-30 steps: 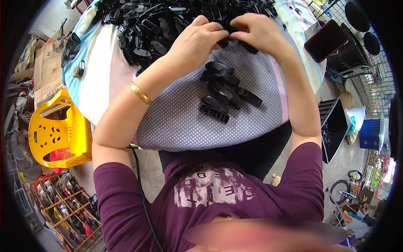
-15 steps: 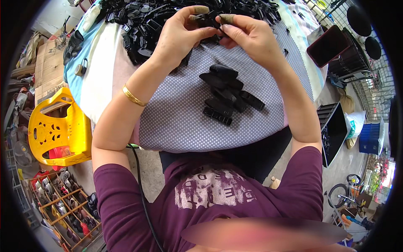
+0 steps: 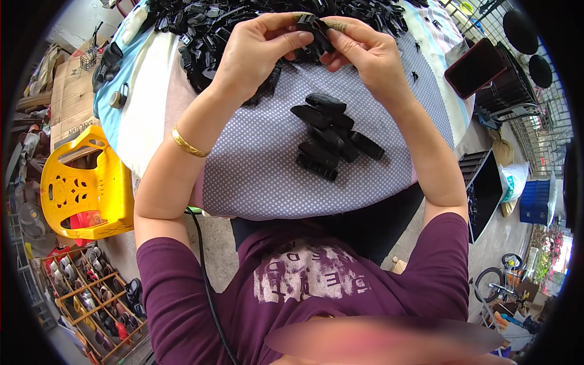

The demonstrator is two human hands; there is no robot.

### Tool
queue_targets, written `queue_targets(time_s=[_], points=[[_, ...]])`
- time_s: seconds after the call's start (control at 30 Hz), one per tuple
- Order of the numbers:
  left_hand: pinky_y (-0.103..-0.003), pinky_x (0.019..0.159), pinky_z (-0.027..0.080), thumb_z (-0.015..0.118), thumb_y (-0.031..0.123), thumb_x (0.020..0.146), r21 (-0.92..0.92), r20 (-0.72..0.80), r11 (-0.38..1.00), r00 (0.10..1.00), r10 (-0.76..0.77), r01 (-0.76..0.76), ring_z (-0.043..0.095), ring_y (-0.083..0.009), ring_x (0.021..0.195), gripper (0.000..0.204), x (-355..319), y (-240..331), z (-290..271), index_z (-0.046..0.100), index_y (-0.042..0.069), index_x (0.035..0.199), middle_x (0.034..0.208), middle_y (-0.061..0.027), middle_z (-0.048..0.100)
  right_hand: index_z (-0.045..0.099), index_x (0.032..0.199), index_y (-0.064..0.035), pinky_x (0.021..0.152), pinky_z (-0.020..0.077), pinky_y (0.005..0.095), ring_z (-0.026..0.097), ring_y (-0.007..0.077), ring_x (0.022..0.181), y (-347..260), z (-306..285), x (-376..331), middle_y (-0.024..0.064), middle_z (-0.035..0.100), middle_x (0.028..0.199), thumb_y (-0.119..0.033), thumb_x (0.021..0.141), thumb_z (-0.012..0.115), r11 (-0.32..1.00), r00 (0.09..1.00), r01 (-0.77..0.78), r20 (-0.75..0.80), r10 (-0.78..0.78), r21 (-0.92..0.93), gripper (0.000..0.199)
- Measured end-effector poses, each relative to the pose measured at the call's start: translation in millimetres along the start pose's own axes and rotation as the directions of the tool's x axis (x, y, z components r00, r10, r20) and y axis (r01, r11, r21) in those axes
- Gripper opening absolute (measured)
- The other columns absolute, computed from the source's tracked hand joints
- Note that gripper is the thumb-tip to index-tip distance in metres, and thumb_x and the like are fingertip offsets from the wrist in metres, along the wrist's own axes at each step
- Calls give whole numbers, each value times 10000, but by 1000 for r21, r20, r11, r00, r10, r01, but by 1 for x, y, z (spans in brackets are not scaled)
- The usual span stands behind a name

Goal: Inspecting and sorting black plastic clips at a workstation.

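My left hand (image 3: 258,55) and my right hand (image 3: 367,56) meet over the far part of the table. Between their fingertips is a small black plastic part (image 3: 314,29), pinched from both sides. Its exact kind is too small to make out. Tan tape wraps an index finger on each hand. Beyond the hands spreads a big heap of similar black plastic pieces (image 3: 204,39). Closer to me, below the hands, lies a loose cluster of finished-looking black oblong pieces (image 3: 328,137) on the patterned cloth (image 3: 255,176).
A yellow plastic chair (image 3: 115,188) stands left of the table, above a shoe rack (image 3: 97,298). At the right are a dark phone (image 3: 476,68), a black crate (image 3: 483,194) and a blue bin (image 3: 536,201). A black cable (image 3: 204,267) hangs beside my left arm.
Both hands have shifted slightly, and the black part between the fingertips has turned so more of it shows. The cluster on the cloth looks the same.
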State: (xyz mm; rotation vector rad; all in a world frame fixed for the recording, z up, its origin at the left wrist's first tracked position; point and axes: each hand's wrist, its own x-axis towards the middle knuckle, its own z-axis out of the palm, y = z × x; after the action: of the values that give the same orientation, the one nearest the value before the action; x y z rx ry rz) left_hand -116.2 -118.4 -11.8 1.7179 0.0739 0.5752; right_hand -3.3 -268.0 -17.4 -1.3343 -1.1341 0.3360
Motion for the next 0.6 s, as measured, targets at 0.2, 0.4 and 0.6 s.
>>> queue_targets(time_s=[0.2,0.4,0.6], points=[[-189,687,475,646,105,811,28,-27,997,997,71,-70,567,-74,730,302,-1,-4,5,608,12,1096,877,-36,650,583,1103,3,609,520,210,626,123,710,1,5,-2,71,629,896,-111,892,530,994,999,16,-48,-21,-105,246],[-191,706,471,625,150,837,-241,-79,970,997,3,-22,564,-76,750,280,-2,-9,9,618,25,1087,886,-37,648,559,1107,-8,627,519,210,624,122,722,3,13,-3,59,628,869,-146,868,581,968,993,58,-85,-81,-245,276],[-191,733,463,611,141,845,-89,27,982,985,170,-167,575,-75,781,242,1,-5,2,636,35,1061,900,-29,651,657,901,6,552,464,197,574,78,592,-1,4,-2,45,638,691,-213,792,678,988,994,-65,79,76,-140,246]])
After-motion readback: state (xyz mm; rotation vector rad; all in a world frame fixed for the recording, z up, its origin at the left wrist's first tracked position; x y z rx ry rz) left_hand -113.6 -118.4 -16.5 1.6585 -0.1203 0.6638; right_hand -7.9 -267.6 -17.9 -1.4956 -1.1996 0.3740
